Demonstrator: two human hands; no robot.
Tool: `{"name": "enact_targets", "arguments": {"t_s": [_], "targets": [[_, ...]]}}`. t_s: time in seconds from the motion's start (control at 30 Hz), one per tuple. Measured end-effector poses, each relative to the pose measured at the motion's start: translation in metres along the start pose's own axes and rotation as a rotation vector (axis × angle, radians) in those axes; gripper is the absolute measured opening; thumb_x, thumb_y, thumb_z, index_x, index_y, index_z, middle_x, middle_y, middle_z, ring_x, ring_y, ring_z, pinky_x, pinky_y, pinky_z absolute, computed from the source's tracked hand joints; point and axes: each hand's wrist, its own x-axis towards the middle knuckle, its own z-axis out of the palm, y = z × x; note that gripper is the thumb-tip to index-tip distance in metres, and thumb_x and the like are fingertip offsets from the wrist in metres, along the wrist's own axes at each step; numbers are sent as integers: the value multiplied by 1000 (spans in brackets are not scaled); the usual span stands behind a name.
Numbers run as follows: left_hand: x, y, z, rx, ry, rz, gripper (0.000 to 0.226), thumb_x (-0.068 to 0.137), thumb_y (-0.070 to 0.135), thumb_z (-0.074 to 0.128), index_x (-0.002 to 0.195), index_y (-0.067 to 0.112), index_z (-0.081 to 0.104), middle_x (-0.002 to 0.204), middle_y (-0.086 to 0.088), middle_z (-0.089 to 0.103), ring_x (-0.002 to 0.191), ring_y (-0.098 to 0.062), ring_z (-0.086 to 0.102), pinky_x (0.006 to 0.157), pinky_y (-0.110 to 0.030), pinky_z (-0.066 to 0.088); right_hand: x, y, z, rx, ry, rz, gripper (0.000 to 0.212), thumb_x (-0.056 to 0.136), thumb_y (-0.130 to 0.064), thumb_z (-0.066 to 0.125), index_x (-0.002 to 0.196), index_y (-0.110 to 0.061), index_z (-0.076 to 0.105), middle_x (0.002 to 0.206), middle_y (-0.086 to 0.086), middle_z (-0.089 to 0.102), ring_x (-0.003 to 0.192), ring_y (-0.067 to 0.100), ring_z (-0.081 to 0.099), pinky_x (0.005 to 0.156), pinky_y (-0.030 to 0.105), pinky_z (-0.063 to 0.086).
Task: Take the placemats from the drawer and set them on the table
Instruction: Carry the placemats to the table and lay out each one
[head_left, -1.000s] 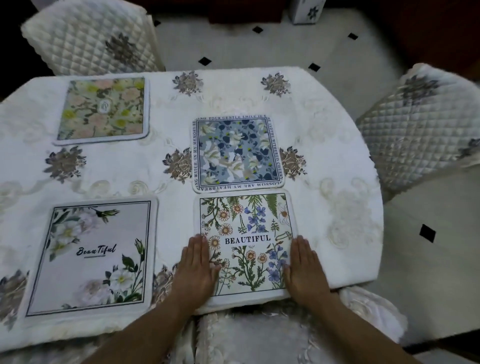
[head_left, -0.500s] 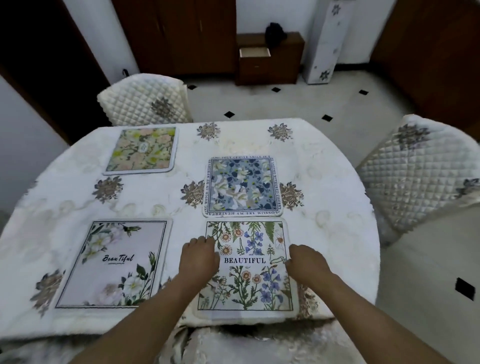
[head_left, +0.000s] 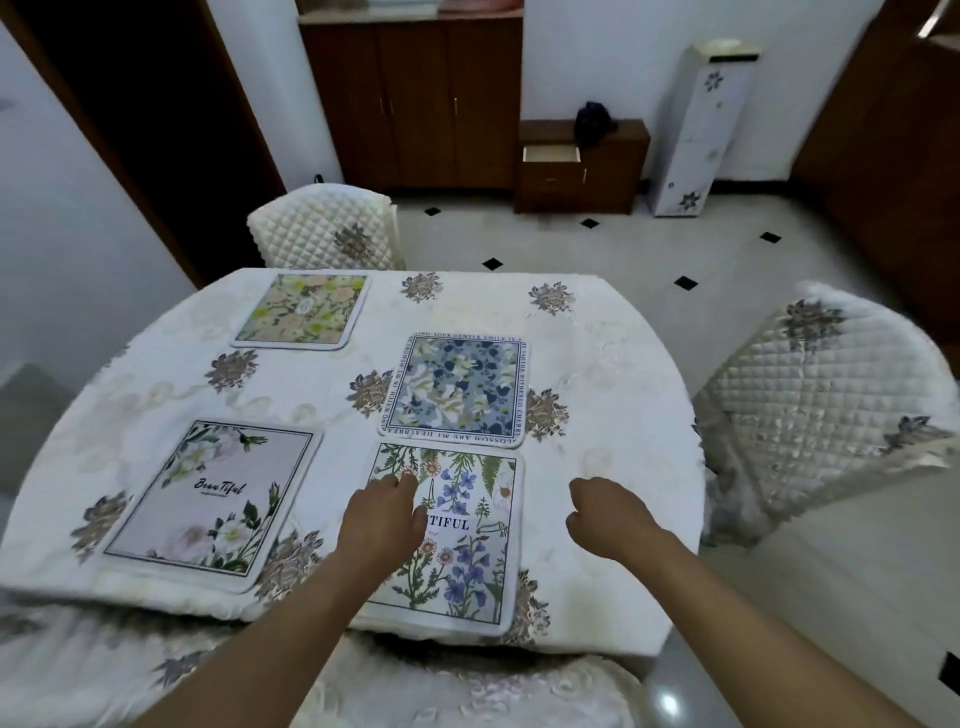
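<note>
Several floral placemats lie flat on the white tablecloth (head_left: 613, 395). The wildflower placemat (head_left: 467, 535) sits at the near edge, and my left hand (head_left: 382, 519) hovers over its left part with fingers loosely curled, holding nothing. My right hand (head_left: 608, 514) is off to the mat's right above the bare cloth, fingers loosely curled and empty. A blue floral placemat (head_left: 457, 389) lies just beyond. A grey "Beautiful" placemat (head_left: 208, 496) is at the near left, a yellow-green one (head_left: 304, 310) at the far left. The open drawer (head_left: 550, 154) shows in the small cabinet across the room.
Quilted chairs stand at the far left (head_left: 324, 228), at the right (head_left: 826, 395) and tucked under the near edge (head_left: 467, 691). A dark wooden cupboard (head_left: 415, 98) and a white floral cabinet (head_left: 701, 130) line the far wall. The tiled floor (head_left: 649, 249) lies between.
Both hands have lifted off the wildflower placemat and curled loosely; my right hand moved right, off the mat. The view has tilted up, showing the room and open drawer.
</note>
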Motion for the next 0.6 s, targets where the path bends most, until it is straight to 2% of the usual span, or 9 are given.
{"name": "enact_targets", "arguments": {"t_s": [0.1, 0.27, 0.43, 0.6], "targets": [[-2, 2, -4, -30, 15, 5, 30, 93, 37, 50, 111, 15, 57, 98, -5, 63, 90, -27, 61, 72, -36, 46, -4, 3, -4, 9, -1, 12, 31, 86, -18, 45, 66, -23, 23, 71, -5, 31, 80, 26, 44, 64, 31, 32], [-4, 7, 1, -99, 45, 28, 26, 93, 35, 52, 106, 15, 58, 98, -6, 62, 90, -28, 60, 71, -35, 46, -13, 16, 1, 51, 19, 80, 8, 85, -18, 44, 79, -15, 39, 84, 2, 46, 80, 26, 47, 61, 32, 32], [-9, 28, 6, -80, 19, 14, 29, 93, 37, 51, 110, 15, 59, 99, -7, 62, 90, -28, 60, 73, -36, 50, -21, 46, 7, 31, 18, 96, 5, 85, -19, 43, 82, -15, 42, 84, 1, 46, 82, 25, 49, 64, 31, 35], [-2, 76, 9, -36, 32, -21, 33, 94, 37, 50, 115, 14, 59, 103, -7, 63, 94, -28, 60, 75, -37, 49, -16, 93, -2, 42, 39, 28, 7, 87, -20, 43, 86, -14, 44, 86, 1, 47, 83, 25, 51, 66, 32, 38]]}}
